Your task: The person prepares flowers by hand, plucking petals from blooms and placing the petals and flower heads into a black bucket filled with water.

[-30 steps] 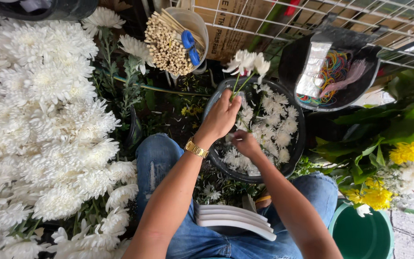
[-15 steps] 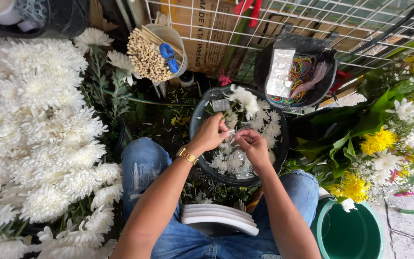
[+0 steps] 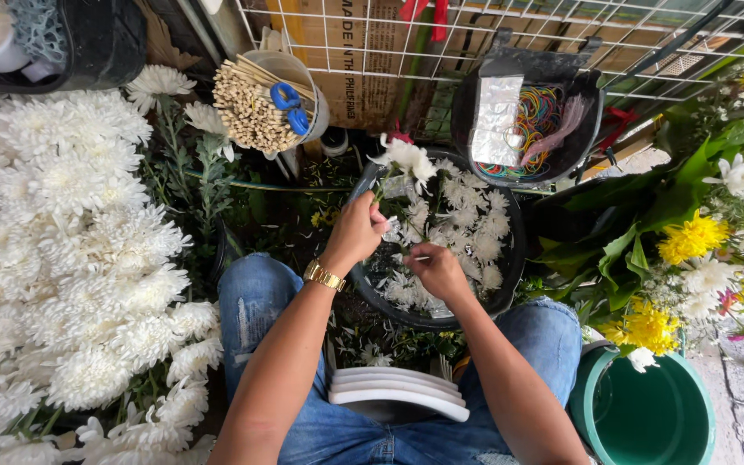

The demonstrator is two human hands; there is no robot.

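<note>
Left hand (image 3: 356, 234): closed around a green stem, with a white bloom (image 3: 406, 158) standing just above the fist, over the near-left rim of the basin.
Right hand (image 3: 437, 270): pinched narrow on a thin pale stick (image 3: 418, 257), its tip pointing left toward the left hand; the hand sits low over the basin, near the left hand but not touching it.
Basin (image 3: 514, 228): dark and round, between the knees, filled with loose white flower heads (image 3: 472, 222).
Bloom to hands: up and left of the right hand, above the left thumb.
Stick cup (image 3: 262, 103): beyond the left hand, full of pale sticks, with blue-handled scissors (image 3: 289, 105) on top.
Black tub (image 3: 534, 114): behind the basin, holding coloured rubber bands and a foil sheet.
White chrysanthemums (image 3: 62, 241): a big bank at the left.
Mixed flowers (image 3: 691, 250): yellow and white, at the right, above a green bucket (image 3: 647, 413).
Wrist: a gold watch (image 3: 325, 275) on the left.
</note>
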